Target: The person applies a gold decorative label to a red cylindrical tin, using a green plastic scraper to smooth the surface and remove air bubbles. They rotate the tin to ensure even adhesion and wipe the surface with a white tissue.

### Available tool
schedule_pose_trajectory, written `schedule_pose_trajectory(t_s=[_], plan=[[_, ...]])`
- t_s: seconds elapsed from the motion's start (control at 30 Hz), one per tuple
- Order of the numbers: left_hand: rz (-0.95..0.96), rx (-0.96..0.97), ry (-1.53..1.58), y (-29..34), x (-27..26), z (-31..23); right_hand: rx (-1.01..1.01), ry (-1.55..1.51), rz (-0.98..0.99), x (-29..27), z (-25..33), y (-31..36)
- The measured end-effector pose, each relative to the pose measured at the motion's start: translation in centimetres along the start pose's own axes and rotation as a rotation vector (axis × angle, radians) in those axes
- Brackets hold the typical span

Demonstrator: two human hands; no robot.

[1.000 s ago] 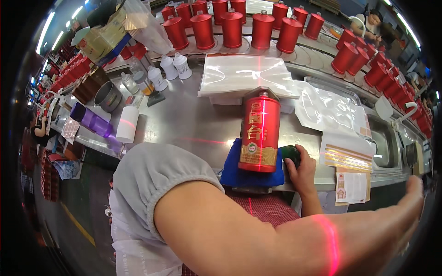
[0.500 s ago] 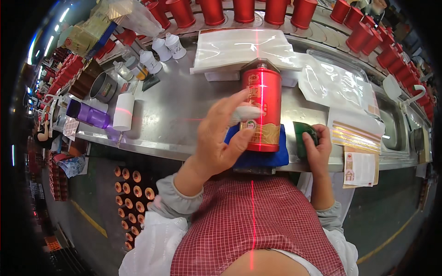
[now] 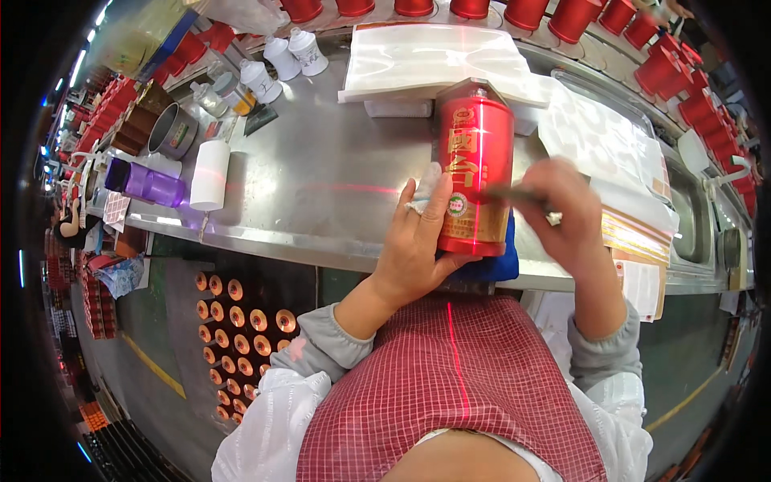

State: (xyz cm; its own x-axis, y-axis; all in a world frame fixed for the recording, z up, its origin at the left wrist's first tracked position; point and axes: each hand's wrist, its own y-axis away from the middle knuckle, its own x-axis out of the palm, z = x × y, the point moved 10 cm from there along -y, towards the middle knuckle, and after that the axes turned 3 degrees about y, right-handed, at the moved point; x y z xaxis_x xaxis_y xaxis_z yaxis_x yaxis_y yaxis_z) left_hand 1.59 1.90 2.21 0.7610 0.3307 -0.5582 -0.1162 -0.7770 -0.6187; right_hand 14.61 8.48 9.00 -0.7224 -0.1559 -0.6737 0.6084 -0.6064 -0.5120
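A red and gold cylindrical bottle [image 3: 494, 153] lies tilted on a blue cloth [image 3: 508, 261] at the front of the steel bench, a red laser line running along it. My left hand [image 3: 405, 257] grips its lower left side, thumb by the base. Something white, a wrap or a bit of cloth, covers some of those fingertips. From the right, my right hand [image 3: 570, 213] holds a thin dark green scraper [image 3: 518, 195], its edge at the bottle's right side. That hand is blurred by motion.
White film sheets [image 3: 434, 60] lie behind the bottle, and labels with gold strips [image 3: 638, 231] to the right, before a sink [image 3: 689, 217]. On the left are a paper roll [image 3: 210, 175], a purple bottle [image 3: 152, 185], a metal cup [image 3: 173, 131] and white jars [image 3: 281, 58]. Red canisters [image 3: 518, 12] line the back.
My left hand has come down onto the bottle's lower left side. The right hand has lifted the green scraper from the bench and brought it leftward to the bottle. The view has shifted slightly.
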Motion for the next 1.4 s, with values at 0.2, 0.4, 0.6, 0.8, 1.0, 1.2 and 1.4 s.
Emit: schedule_pose_trajectory(t_s=[0.2,0.4,0.6,0.8,1.0,1.2,1.4], plan=[[0.025,-0.062,0.049,0.7,0.5,1.2,-0.031,0.223,-0.100,-1.1,-0.1,0.8],[0.100,-0.112,0.047,0.5,0.3,0.8,0.153,-0.073,-0.145,-0.8,-1.8,2.8],[0.031,-0.017,-0.143,0.1,0.2,-0.5,0.123,-0.069,-0.039,-0.5,-1.8,2.6],[0.031,-0.062,-0.101,0.9,0.4,0.4,0.088,-0.255,0.189,1.1,-0.5,3.4],[0.063,-0.091,-0.086,1.2,0.6,0.9,-0.094,-0.339,0.242,1.3,2.0,3.6],[0.037,-0.133,-0.027,1.1,0.2,0.6,-0.027,-0.122,0.056,0.5,1.5,3.6],[-0.173,0.077,-0.021,3.5,-1.4,-1.6,0.435,-0.324,-0.033,0.6,-4.8,5.2]])
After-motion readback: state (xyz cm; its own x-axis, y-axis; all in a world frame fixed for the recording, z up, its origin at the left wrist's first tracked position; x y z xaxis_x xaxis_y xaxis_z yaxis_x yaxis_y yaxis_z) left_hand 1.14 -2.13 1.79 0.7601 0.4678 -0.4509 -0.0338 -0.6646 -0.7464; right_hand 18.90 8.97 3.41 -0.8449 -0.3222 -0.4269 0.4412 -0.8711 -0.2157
